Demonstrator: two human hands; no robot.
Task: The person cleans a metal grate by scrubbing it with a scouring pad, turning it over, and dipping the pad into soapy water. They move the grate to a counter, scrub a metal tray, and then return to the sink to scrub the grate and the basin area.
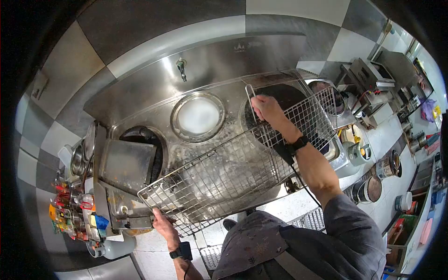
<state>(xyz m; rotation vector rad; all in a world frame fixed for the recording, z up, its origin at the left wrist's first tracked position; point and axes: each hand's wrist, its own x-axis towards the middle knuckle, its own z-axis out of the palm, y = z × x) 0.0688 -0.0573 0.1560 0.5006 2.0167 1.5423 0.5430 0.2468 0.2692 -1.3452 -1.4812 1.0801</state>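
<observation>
A long metal wire rack (pixel 216 173) slants across the steel stove top, from its near left corner up to the far right. My left hand (pixel 164 228) is closed on the rack's near left corner, by the front edge of the stove. Farther off, my right hand (pixel 267 111) wraps round an upright wire frame of the rack, with the forearm reaching over the grid. A wide dark burner opening (pixel 275 95) lies partly behind the right hand and the mesh. Both wrists wear a black band with a small device.
The steel stove top (pixel 233 98) holds a round pot (pixel 198 116) with whitish contents. At left, a square metal tray (pixel 128 161) lies over another opening. A tap (pixel 182 70) juts from the backsplash. Seasoning bottles (pixel 70 210) crowd the left side; buckets (pixel 368 189) stand on the floor at right.
</observation>
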